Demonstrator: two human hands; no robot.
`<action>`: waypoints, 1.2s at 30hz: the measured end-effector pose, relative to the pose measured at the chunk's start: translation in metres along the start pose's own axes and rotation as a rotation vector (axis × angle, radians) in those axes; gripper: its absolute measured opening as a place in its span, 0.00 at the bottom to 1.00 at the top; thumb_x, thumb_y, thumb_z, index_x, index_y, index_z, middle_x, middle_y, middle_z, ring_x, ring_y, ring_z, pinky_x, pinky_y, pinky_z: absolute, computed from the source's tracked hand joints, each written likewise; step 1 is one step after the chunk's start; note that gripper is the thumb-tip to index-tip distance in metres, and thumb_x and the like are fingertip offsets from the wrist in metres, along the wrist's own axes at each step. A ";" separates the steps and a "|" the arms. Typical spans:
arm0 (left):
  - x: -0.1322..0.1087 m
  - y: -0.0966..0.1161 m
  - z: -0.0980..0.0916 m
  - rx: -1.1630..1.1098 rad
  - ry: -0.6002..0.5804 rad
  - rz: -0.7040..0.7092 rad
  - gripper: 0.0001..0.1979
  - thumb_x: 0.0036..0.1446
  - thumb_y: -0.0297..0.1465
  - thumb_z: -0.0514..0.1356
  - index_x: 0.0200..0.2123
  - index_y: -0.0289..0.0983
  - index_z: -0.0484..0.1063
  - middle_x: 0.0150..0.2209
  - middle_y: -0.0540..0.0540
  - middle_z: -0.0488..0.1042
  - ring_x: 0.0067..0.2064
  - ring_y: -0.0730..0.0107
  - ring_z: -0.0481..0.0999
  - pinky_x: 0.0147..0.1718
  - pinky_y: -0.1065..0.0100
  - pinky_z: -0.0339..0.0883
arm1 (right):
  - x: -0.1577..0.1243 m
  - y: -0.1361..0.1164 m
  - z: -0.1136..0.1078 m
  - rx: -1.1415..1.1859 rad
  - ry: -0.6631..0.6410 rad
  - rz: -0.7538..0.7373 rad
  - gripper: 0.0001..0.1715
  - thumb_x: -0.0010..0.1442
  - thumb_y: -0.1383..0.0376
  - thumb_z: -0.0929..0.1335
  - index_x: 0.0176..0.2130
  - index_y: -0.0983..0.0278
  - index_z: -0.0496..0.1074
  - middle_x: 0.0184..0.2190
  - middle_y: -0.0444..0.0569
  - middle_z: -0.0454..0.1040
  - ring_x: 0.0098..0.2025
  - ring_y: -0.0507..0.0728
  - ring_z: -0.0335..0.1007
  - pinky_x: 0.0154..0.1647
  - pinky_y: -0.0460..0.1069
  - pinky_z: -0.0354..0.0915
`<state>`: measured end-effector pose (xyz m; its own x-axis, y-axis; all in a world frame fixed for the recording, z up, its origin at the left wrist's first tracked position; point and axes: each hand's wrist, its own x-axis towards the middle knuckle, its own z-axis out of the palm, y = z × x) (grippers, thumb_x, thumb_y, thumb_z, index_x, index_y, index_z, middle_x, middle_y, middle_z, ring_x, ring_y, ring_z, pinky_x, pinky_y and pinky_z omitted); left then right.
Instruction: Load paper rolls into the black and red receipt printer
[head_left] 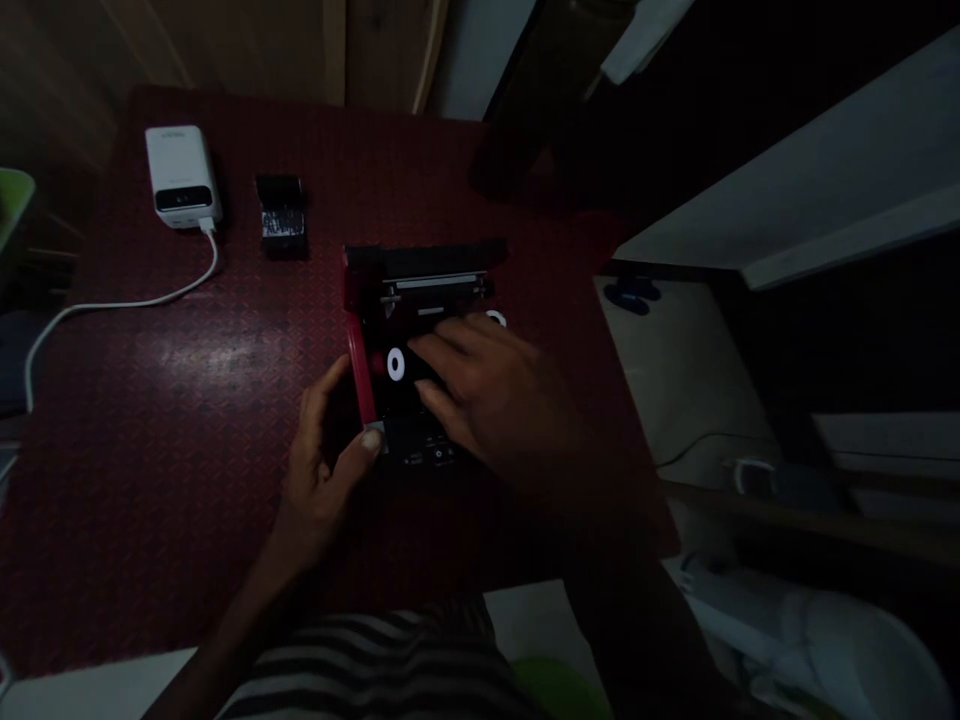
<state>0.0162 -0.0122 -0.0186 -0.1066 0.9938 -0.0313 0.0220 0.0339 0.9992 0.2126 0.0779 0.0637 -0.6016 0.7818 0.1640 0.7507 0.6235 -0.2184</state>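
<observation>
One dark red bench (187, 400) under everything, with bare room on the left and its right edge close to the work. Mid-bench, a black-and-red device (420, 290), far flap raised, long axis seemingly running away from the body. Right hand (495, 400) laid flat over its top from the right, fingers spread and loose, gripping nothing. Left hand (322, 470) half-closed around the near left corner, thumb on the corner, fingers against the red side. Far left, well apart: white power bank (180, 175), its cable (112, 305), small black block (281, 215). Just left of the right fingertips, a white ring (395, 365) on the device.
</observation>
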 end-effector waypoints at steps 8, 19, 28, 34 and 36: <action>-0.001 0.008 0.001 -0.001 -0.012 -0.047 0.33 0.75 0.48 0.68 0.78 0.52 0.72 0.77 0.46 0.75 0.77 0.46 0.74 0.70 0.50 0.76 | -0.086 0.020 -0.020 0.531 0.586 0.362 0.22 0.63 0.69 0.82 0.54 0.49 0.87 0.48 0.43 0.90 0.49 0.63 0.88 0.53 0.60 0.83; -0.002 0.001 0.002 0.027 0.034 -0.051 0.34 0.73 0.51 0.69 0.78 0.53 0.73 0.77 0.46 0.74 0.80 0.40 0.70 0.77 0.43 0.70 | -0.127 0.035 0.059 0.838 0.336 0.737 0.18 0.62 0.65 0.76 0.52 0.56 0.85 0.49 0.48 0.91 0.49 0.62 0.90 0.55 0.58 0.83; 0.000 0.003 0.002 0.048 0.033 -0.073 0.36 0.72 0.51 0.68 0.78 0.51 0.72 0.77 0.46 0.74 0.79 0.39 0.71 0.78 0.40 0.67 | -0.124 0.035 0.066 0.783 0.262 0.631 0.24 0.66 0.67 0.74 0.60 0.53 0.86 0.60 0.50 0.90 0.60 0.64 0.88 0.68 0.63 0.80; -0.002 0.000 -0.001 0.054 0.024 -0.077 0.36 0.73 0.51 0.68 0.79 0.54 0.71 0.78 0.47 0.73 0.80 0.39 0.69 0.78 0.41 0.67 | -0.143 0.054 0.042 0.760 0.186 0.660 0.24 0.70 0.66 0.73 0.62 0.53 0.86 0.58 0.50 0.90 0.55 0.63 0.91 0.64 0.63 0.83; -0.002 -0.001 -0.002 0.070 0.024 -0.070 0.35 0.73 0.51 0.68 0.79 0.53 0.71 0.78 0.47 0.72 0.80 0.38 0.68 0.79 0.40 0.66 | -0.135 0.066 0.036 0.718 0.259 0.689 0.19 0.72 0.64 0.73 0.59 0.54 0.87 0.55 0.50 0.91 0.56 0.64 0.90 0.63 0.63 0.83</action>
<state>0.0143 -0.0149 -0.0199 -0.1340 0.9860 -0.0993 0.0830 0.1111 0.9903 0.3336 0.0130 -0.0080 0.0391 0.9988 -0.0308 0.5195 -0.0467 -0.8532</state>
